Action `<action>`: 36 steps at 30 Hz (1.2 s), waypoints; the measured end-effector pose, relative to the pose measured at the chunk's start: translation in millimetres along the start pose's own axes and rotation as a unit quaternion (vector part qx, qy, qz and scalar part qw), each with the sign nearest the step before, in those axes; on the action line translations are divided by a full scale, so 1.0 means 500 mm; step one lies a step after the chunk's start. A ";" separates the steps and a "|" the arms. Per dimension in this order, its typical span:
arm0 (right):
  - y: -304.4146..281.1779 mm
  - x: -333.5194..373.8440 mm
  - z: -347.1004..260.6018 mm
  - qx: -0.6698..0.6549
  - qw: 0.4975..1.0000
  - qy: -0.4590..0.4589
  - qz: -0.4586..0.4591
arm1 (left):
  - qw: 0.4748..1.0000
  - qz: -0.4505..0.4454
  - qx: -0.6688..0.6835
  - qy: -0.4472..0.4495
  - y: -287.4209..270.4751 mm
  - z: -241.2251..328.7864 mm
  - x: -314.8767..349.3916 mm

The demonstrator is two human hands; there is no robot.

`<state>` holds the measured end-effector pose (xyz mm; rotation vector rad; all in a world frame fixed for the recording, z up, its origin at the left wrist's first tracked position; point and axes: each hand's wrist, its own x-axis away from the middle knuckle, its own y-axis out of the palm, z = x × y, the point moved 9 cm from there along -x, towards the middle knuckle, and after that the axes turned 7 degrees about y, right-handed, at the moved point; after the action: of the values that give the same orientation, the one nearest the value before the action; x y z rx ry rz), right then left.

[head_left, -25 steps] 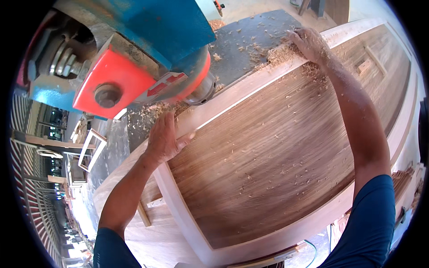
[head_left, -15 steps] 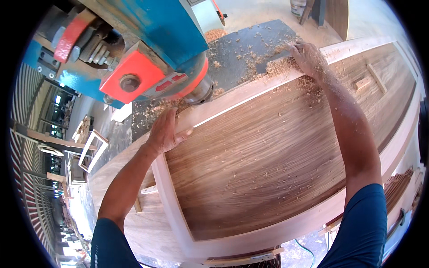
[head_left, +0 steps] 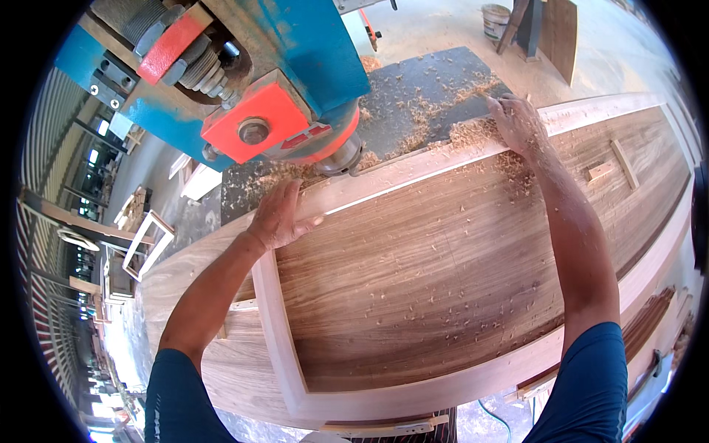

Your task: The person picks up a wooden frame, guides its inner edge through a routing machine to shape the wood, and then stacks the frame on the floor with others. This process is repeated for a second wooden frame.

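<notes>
Under the metal chuck [head_left: 341,159]: the pale rail [head_left: 406,171] of a framed wooden panel [head_left: 443,273], its outer edge on the grey counter [head_left: 454,70], which presumably bears its weight there.
Left hand [head_left: 277,221]: grip holding the rail just beside the chuck, thumb parted toward the inner edge; probably steadies the wood near the tool.
Right hand [head_left: 519,127]: grip curled over the rail farther along; the wide spacing likely resists twisting. Its fingertips' underside cannot be seen.
Panel face: brown, streaked grain, flat and recessed inside paler, smoother framing; a straight crosspiece [head_left: 273,317] meets the rail near the left hand.
Shavings [head_left: 473,135]: thin curls, heaped beside the right hand, scattered across panel and counter.
Wood block [head_left: 600,171]: small, squared, lying near a slim stick [head_left: 625,164].
Machine housing [head_left: 310,52]: dusty blue, with a bolted red block [head_left: 255,122].
</notes>
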<state>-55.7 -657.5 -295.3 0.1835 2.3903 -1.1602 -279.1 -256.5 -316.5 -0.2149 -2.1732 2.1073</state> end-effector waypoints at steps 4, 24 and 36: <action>0.025 -0.006 0.006 -0.002 0.997 0.018 -0.070 | 0.999 0.012 -0.022 0.023 0.009 -0.011 -0.001; 0.037 -0.037 -0.012 0.009 0.996 -0.006 -0.092 | 0.993 0.050 0.007 0.106 -0.040 0.011 -0.046; 0.042 -0.043 -0.010 0.035 0.994 0.049 -0.096 | 0.982 -0.036 0.166 0.083 -0.034 -0.022 -0.082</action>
<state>-32.1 -638.4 -297.4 0.0340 2.4990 -1.3512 -237.2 -253.4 -298.2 -0.2665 -1.6838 2.2767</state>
